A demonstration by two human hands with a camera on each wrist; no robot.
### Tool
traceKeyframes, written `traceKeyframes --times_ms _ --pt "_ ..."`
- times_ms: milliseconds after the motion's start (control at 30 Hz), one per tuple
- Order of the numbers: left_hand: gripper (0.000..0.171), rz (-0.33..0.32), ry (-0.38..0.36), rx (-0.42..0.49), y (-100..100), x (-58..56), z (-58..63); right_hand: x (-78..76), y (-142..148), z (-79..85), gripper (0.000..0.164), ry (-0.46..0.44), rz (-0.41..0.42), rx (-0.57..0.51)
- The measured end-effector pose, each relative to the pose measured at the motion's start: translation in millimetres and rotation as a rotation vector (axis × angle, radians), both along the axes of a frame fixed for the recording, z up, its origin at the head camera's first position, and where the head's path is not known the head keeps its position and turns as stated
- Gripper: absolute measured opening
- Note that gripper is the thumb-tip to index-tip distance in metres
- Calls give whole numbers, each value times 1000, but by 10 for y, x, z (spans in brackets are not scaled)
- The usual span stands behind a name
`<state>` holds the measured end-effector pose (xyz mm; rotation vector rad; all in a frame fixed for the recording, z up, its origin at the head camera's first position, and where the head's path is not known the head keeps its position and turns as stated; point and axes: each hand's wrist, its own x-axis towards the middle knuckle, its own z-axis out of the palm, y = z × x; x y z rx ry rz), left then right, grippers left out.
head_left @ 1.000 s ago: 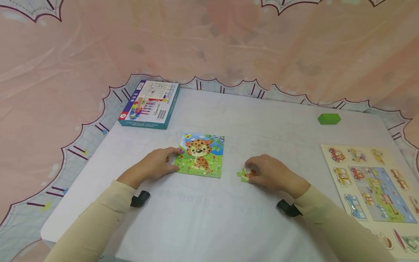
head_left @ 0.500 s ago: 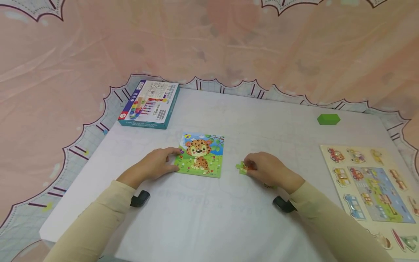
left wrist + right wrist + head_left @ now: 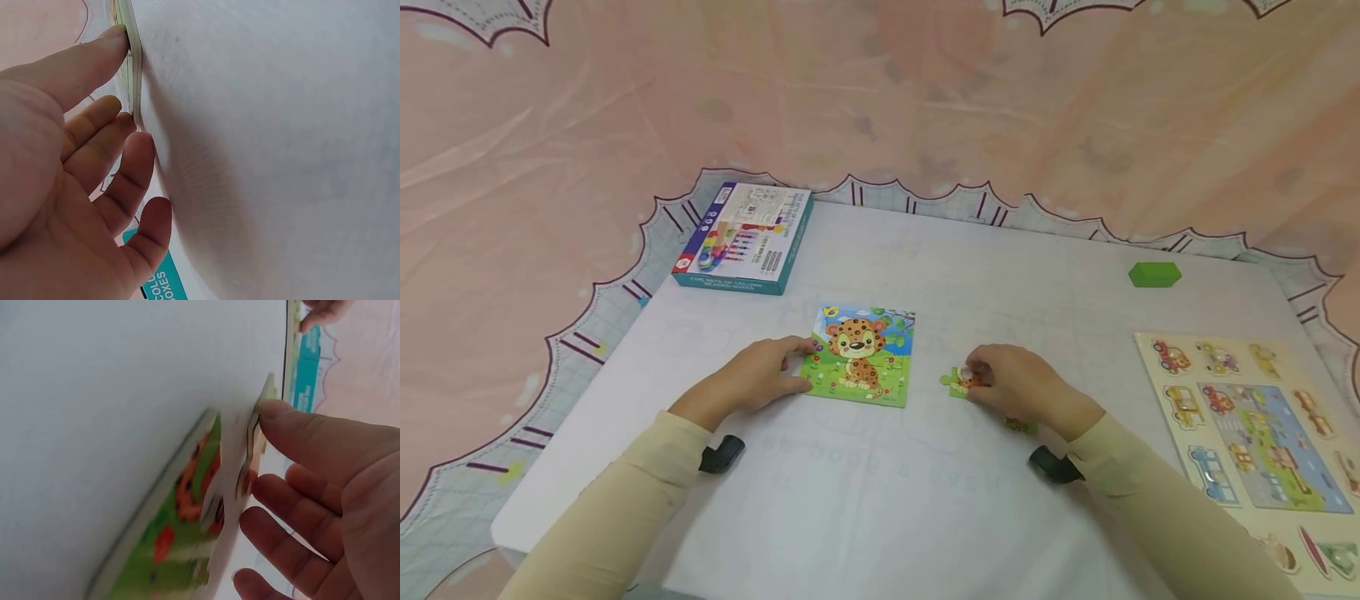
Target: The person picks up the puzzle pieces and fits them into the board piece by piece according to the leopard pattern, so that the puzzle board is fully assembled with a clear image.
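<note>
A square jigsaw puzzle (image 3: 856, 354) with a cartoon leopard lies on the table. My left hand (image 3: 752, 375) touches its left edge with thumb and fingertips; in the left wrist view the thumb (image 3: 94, 62) rests at the board's edge and the other fingers bend loosely. To the puzzle's right, my right hand (image 3: 1018, 383) pinches a loose puzzle piece (image 3: 957, 383) with green and leopard spots between thumb and fingers. A second puzzle piece (image 3: 1019, 426) lies partly hidden under that hand. In the right wrist view this second piece (image 3: 165, 547) shows an orange spotted tail and a red flower.
A flat boxed set (image 3: 741, 242) lies at the back left. At the back right stands a green block (image 3: 1154, 274). A wooden vehicle puzzle board (image 3: 1165, 417) covers the right side of the table, and a patterned pink cloth (image 3: 880, 100) hangs behind.
My right hand has shifted slightly away from me with the puzzle piece, and the second piece has come into view beneath it. The left hand and the square puzzle stay put.
</note>
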<state>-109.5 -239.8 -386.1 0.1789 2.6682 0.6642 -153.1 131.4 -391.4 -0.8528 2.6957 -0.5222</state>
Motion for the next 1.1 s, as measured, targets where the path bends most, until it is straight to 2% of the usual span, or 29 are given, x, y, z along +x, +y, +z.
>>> traceKeyframes --times_ms 300,500,800,1100 --pt "59 -2 0 -2 1 -19 -8 -9 101 25 31 -25 12 18" --pt "60 -5 -1 -13 -3 -26 -16 -1 79 28 33 25 42 14" --pt "59 4 -18 -6 0 -21 -25 -21 -92 85 38 37 34 26" --pt "59 8 -10 -11 -3 -21 -27 -23 -325 109 34 40 95 -19"
